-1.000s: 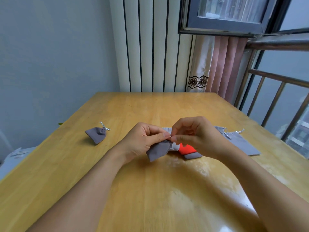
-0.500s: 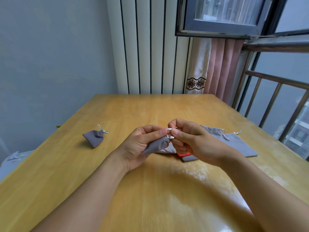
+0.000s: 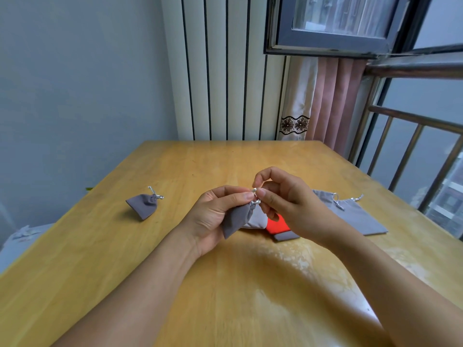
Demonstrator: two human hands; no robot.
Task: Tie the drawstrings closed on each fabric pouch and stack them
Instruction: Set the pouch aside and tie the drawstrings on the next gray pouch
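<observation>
A small grey pouch [image 3: 236, 219] hangs above the table's middle, its gathered neck pinched in my left hand [image 3: 215, 216]. My right hand [image 3: 288, 204] pinches the pouch's silver drawstring [image 3: 255, 199] at the neck, thumb and forefinger together. On the table to the left lies a small grey pouch [image 3: 144, 204] with its neck cinched and silver cord ends sticking out. Behind my right hand a larger flat grey pouch [image 3: 358, 219] lies with loose silver strings. Under my hands lie a pale grey pouch [image 3: 255, 220] and an orange one [image 3: 276, 225], both partly hidden.
The wooden table [image 3: 225, 284] fills the view. A white radiator [image 3: 225, 71] and a pink curtain [image 3: 333, 101] stand behind its far edge. A metal railing [image 3: 413, 151] runs along the right side. A pale cloth thing [image 3: 22, 234] lies below the left edge.
Both hands have lifted the pouch a little. My right hand has pulled the silver drawstring out at the neck, and its fingers are raised higher.
</observation>
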